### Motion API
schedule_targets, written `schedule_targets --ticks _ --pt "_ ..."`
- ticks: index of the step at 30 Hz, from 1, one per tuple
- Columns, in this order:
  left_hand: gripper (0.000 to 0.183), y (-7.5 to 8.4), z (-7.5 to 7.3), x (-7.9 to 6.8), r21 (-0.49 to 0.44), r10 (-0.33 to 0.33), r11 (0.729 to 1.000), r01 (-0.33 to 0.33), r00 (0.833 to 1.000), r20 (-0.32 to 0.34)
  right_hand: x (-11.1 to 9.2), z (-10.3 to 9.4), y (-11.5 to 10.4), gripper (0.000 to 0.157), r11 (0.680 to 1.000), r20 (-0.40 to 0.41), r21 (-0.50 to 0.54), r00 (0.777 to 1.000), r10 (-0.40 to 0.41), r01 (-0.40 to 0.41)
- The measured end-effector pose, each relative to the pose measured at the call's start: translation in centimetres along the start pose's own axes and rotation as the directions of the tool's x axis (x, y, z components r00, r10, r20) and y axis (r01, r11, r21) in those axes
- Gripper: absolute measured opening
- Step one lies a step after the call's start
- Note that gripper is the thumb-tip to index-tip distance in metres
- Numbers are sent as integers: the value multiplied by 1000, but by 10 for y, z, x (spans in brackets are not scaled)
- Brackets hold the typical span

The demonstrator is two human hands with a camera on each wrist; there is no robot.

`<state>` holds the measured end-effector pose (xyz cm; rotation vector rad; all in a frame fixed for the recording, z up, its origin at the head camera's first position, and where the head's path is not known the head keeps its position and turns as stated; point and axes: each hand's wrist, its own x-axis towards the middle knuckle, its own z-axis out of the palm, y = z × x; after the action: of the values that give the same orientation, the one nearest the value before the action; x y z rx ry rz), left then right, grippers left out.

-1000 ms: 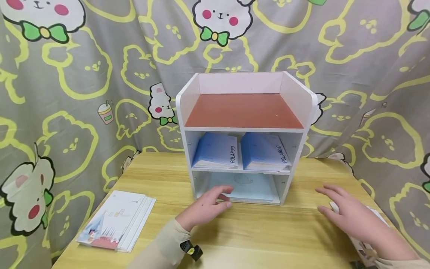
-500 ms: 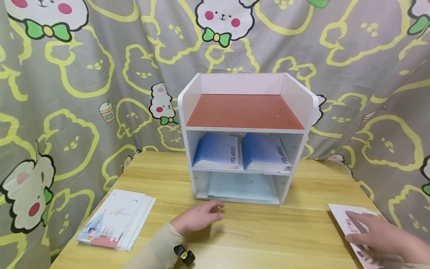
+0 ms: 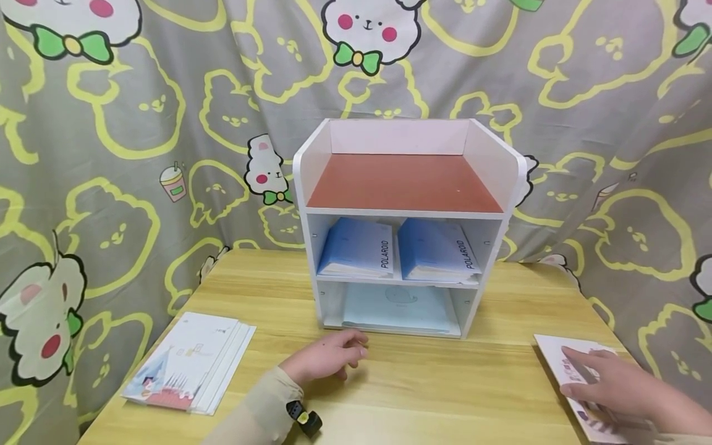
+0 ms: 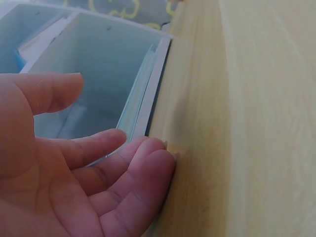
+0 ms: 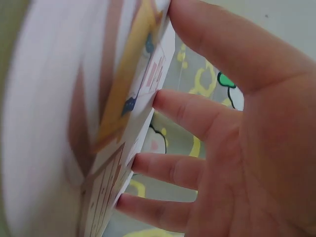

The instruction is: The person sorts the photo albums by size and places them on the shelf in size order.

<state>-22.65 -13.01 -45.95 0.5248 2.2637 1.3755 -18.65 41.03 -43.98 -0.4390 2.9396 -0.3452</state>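
Observation:
My right hand [image 3: 620,384] lies over a pale booklet [image 3: 553,356] with a printed cover, at the table's right side. In the right wrist view the fingertips [image 5: 163,98] of this hand touch the printed cover [image 5: 49,123], fingers fairly straight and spread. My left hand [image 3: 328,356] rests loosely on the table just in front of the small white shelf [image 3: 400,215], holding nothing. The left wrist view shows its fingers [image 4: 133,197] slightly bent beside the shelf's bottom edge. A light blue folder [image 3: 378,312] with a whale drawing lies in the lowest compartment.
Two blue albums [image 3: 356,247] marked POLAROID stand side by side in the middle compartment. A stack of illustrated booklets [image 3: 191,358] lies on the left of the wooden table [image 3: 445,383]. A patterned curtain [image 3: 211,93] hangs behind.
My right hand has moved outward and down onto the right booklet. My left hand has drawn back slightly from the shelf's lowest compartment and lowered to the table.

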Motion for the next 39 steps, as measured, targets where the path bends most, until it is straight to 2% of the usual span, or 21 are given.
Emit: schedule_targets --ticks 3,9,17,29,35,39 --pt "42 1 0 0 7 7 1000 -7 1000 2 1 0 -10 74 1000 6 9 1000 3 -3" --pt "40 3 2 0 27 1 1000 -1 1000 -5 8 1 -34 77 998 66 67 998 10 -14" --pt "39 3 4 -1 37 4 999 -4 1000 -19 15 9 -74 78 997 10 28 997 -79 79" --pt "38 1 2 0 22 -14 1000 15 1000 -13 35 18 -152 80 986 14 -54 988 -155 156" --pt "39 2 2 -1 37 -18 999 19 1000 -14 49 25 -193 85 977 25 -71 979 -201 202" --pt "42 2 2 -1 61 -22 998 23 1000 -18 58 29 -215 81 973 43 -100 978 -204 207"
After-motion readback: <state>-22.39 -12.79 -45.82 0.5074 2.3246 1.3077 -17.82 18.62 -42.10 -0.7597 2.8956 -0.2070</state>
